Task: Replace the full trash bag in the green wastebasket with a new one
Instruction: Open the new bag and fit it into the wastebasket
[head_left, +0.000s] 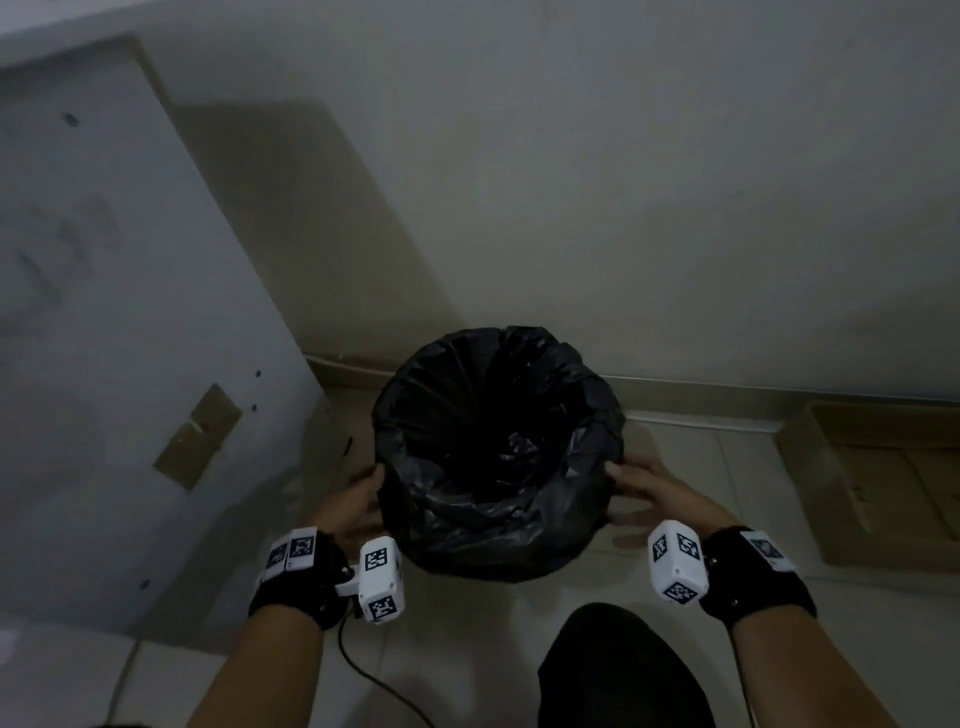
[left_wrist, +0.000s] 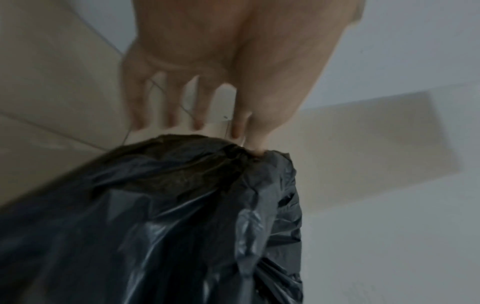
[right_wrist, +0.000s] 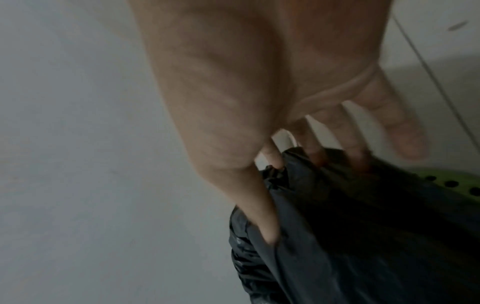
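Risk first: the thin, crinkly black plastic trash bag (head_left: 498, 457) is stretched over the rim of the round green perforated plastic wastebasket (right_wrist: 451, 181), so pulling one side up w/o the other is likely going to snag or tear the film, or tip the basket, since it's light and standing free on the pale tiled floor (head_left: 597, 587). Contents can't be made out in the dark interior, so weight is unknown; a heavy load could split the bag on lifting.

The left hand (head_left: 358, 501) is lying against the bag's left side, fingers straight and spread, thumb tip touching the gathered hem; grip wide, holding nothing. The right hand (head_left: 649, 491) is on the opposite side, fingers extended onto the rim fold, thumb pressing along the bag's outer skirt; also wide, not yet pinching.

Basket is sitting between both hands, near the wall, w/ a flat brown cardboard box (head_left: 883, 478) off to the right.
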